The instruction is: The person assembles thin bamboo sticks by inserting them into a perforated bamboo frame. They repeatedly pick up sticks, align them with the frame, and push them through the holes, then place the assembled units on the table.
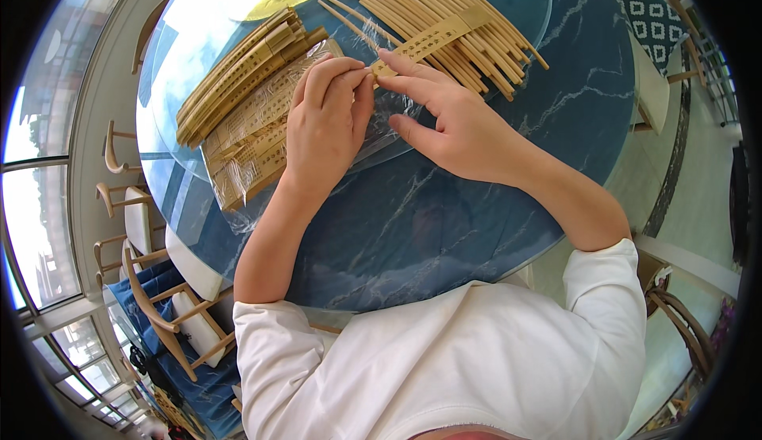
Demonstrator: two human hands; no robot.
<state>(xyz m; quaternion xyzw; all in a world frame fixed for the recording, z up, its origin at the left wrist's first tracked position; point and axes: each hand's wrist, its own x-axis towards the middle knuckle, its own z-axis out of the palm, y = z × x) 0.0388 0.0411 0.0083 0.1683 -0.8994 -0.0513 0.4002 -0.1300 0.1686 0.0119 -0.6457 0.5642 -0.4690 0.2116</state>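
Blue marble table [444, 225]: both hands' [325, 122] [452, 126] grips pinch shut on a perforated wooden strip [421, 43], seemingly between fingertips.

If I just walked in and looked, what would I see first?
Probably the two hands, left hand and right hand, meeting in the middle over a round blue marble table, pinching a pale wooden strip with holes. Behind them lies a fan of thin wooden sticks, and to the left a plastic-wrapped bundle of strips.
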